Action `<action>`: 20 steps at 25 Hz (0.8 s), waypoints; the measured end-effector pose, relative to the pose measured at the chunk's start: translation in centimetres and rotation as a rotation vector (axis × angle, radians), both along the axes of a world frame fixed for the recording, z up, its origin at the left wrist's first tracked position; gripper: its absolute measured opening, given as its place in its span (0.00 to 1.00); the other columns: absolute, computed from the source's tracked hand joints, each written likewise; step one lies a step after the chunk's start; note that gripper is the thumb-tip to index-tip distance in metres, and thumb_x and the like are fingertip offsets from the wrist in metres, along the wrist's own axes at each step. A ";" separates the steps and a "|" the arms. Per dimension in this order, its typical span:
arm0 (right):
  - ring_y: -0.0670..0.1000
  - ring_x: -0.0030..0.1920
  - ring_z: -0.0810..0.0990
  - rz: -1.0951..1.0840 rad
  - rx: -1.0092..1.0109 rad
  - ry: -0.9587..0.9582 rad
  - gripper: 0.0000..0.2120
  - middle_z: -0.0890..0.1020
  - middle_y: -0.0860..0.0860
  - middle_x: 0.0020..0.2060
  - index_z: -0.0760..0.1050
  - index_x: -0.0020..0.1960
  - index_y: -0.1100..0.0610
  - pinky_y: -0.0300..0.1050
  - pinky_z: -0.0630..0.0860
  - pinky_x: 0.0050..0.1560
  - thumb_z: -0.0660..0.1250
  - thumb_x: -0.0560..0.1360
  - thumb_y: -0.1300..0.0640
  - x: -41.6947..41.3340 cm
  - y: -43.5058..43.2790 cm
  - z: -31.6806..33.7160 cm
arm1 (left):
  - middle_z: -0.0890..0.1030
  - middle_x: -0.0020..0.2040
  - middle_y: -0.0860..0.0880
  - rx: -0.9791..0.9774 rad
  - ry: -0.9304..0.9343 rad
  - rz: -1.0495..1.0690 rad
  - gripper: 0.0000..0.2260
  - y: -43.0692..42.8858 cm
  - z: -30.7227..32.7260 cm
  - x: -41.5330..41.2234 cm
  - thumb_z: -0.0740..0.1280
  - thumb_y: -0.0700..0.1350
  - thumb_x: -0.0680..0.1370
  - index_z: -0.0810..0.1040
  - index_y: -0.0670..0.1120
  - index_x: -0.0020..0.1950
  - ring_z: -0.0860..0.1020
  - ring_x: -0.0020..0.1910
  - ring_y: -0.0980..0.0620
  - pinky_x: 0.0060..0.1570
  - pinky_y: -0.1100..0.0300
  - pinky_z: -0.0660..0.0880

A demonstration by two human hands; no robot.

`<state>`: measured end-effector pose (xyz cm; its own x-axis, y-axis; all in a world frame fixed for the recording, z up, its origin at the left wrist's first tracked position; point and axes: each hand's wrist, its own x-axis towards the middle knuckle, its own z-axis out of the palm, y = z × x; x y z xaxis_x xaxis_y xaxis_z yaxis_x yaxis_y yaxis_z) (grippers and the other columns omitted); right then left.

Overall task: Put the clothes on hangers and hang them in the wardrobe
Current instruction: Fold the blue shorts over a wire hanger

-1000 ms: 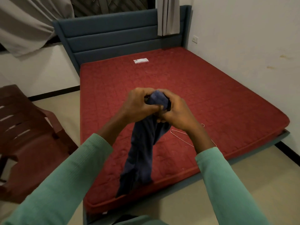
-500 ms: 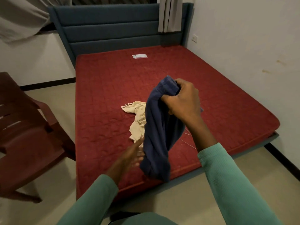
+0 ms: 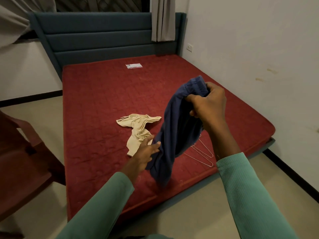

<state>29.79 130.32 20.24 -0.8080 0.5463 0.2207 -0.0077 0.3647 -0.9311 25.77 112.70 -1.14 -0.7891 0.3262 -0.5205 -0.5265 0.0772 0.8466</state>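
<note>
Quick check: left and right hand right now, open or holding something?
Left hand: open, fingers extended against the blue garment.
Right hand: closed, gripping the blue garment's top end.

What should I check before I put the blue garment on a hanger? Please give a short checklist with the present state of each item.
1. Firm hold on top: the right hand grips the navy garment at its waistband. Ok.
2. Hold on the lower cloth: the left hand only touches it with straight fingers. Not ok.
3. Garment straightened: it hangs twisted and bunched. Not ok.
4. Hanger near: the wire hangers lie on the mattress, just behind the garment. Ok.
5. Hangers free of other clothes: the beige garment lies apart from them. Ok.
6. Wardrobe ready: it is not in view. Cannot tell.
</note>
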 end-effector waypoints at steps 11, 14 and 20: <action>0.56 0.35 0.84 -0.409 -0.211 0.027 0.09 0.84 0.54 0.37 0.76 0.45 0.54 0.58 0.82 0.35 0.65 0.65 0.59 1.8 11.7 -5.2 | 0.87 0.47 0.55 -0.345 0.968 -0.071 0.09 -1.8 5.4 -3.3 0.73 0.41 0.75 0.86 0.52 0.52 0.84 0.47 0.57 0.49 0.61 0.79; 0.57 0.45 0.82 -0.581 -0.141 0.009 0.11 0.82 0.53 0.47 0.73 0.49 0.54 0.61 0.80 0.50 0.60 0.67 0.55 2.2 14.3 -7.9 | 0.82 0.35 0.60 -0.531 0.987 -0.382 0.12 0.0 7.6 -1.3 0.74 0.42 0.78 0.83 0.58 0.40 0.80 0.35 0.59 0.37 0.59 0.74; 0.60 0.55 0.77 -0.560 0.217 0.023 0.17 0.74 0.54 0.62 0.68 0.63 0.56 0.53 0.69 0.50 0.60 0.74 0.58 -0.9 14.7 -9.9 | 0.81 0.38 0.39 -0.149 0.549 -0.553 0.08 1.3 5.4 1.9 0.71 0.45 0.80 0.83 0.43 0.43 0.77 0.38 0.52 0.40 0.57 0.72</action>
<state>28.86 144.97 10.33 -0.4042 0.8282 0.3883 0.2214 0.5004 -0.8370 27.70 113.97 4.27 -0.6891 0.7037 -0.1732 0.1109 0.3386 0.9344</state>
